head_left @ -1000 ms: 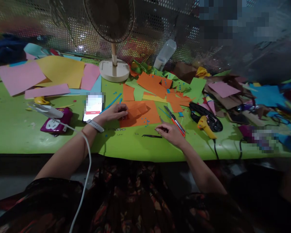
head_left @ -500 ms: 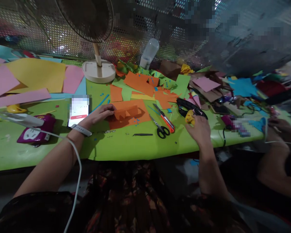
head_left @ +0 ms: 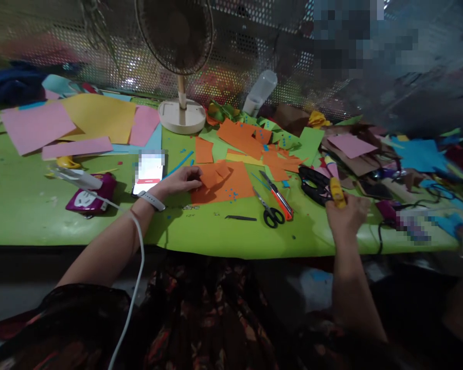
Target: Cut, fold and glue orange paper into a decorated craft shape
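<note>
My left hand (head_left: 183, 180), with a pale band at the wrist, pinches the edge of a small folded orange paper strip (head_left: 215, 174). That strip lies over a larger orange sheet (head_left: 239, 182) dotted with blue bits. My right hand (head_left: 347, 218) is closed around a small yellow object (head_left: 336, 192) with a rounded body; its kind I cannot make out. Just left of it lies a black looped tool (head_left: 314, 186). Between my hands are black-handled scissors (head_left: 273, 217), an orange box cutter (head_left: 281, 198) and dark tweezers (head_left: 241, 218).
A lit phone (head_left: 149, 172) lies beside my left wrist, near a purple device (head_left: 92, 198). A white cable (head_left: 139, 257) crosses my left forearm. At the back stand a fan (head_left: 182, 115) and a tilted clear bottle (head_left: 261, 90). Coloured paper scraps (head_left: 239, 139) line the rear.
My right hand has lifted the yellow object away from the black tool and turned it more upright. My left hand's folded strip has tilted. The whole view has shifted, so things appear further right.
</note>
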Demonstrator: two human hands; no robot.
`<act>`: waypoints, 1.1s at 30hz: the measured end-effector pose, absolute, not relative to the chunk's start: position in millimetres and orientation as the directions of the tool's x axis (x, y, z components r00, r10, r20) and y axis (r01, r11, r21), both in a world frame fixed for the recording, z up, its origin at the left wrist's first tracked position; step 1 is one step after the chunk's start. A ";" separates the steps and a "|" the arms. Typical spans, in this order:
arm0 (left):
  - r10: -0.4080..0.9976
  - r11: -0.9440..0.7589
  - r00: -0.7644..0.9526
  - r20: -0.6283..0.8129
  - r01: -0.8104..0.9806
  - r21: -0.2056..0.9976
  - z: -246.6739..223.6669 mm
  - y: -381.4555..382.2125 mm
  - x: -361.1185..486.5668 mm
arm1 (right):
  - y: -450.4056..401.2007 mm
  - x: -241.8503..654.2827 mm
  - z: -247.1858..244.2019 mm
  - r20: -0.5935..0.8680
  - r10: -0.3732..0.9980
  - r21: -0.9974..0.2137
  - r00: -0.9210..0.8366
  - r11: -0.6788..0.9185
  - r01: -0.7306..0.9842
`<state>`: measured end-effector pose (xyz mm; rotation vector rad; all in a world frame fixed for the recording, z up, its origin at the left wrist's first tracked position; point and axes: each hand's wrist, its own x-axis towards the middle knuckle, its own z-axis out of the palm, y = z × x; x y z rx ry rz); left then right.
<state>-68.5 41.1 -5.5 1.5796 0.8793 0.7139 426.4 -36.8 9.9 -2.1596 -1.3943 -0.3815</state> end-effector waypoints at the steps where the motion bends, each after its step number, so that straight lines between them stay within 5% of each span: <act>1: 0.844 -0.075 0.536 -0.028 0.169 0.983 -5.2 41.2 -68.5 | -35.4 421.0 13.3 0.522 0.724 -0.369 0.452 -0.286 0.884; 3: 0.845 -0.065 0.533 -0.041 0.179 0.982 -5.0 41.6 -68.7 | -31.3 401.7 20.6 0.462 0.733 -0.603 0.499 -0.153 0.783; 5: 0.849 -0.082 0.528 -0.029 0.186 0.979 -5.1 42.0 -69.1 | -26.3 370.7 27.1 0.267 0.890 -0.828 0.370 0.015 0.561; 8: 0.858 -0.121 0.514 -0.001 0.203 0.972 -5.9 41.7 -69.2 | -19.5 310.4 34.2 0.068 0.996 -0.944 0.059 0.045 0.325; 11: 0.865 -0.093 0.502 -0.018 0.196 0.976 -6.7 40.2 -68.5 | -14.7 253.9 37.2 -0.025 0.980 -0.971 -0.197 0.023 0.238; 15: 0.869 -0.073 0.494 -0.027 0.182 0.981 -3.2 37.3 -66.8 | -10.2 211.5 36.6 -0.078 0.942 -0.966 -0.326 0.009 0.259; 22: 0.867 -0.221 0.493 0.069 0.257 0.941 1.0 37.3 -66.3 | -6.0 200.7 30.7 -0.096 0.935 -0.954 -0.342 0.011 0.299; 33: 0.872 -0.196 0.490 0.019 0.313 0.929 2.8 34.3 -66.4 | -8.8 196.3 33.4 -0.181 0.920 -0.934 -0.348 -0.050 0.354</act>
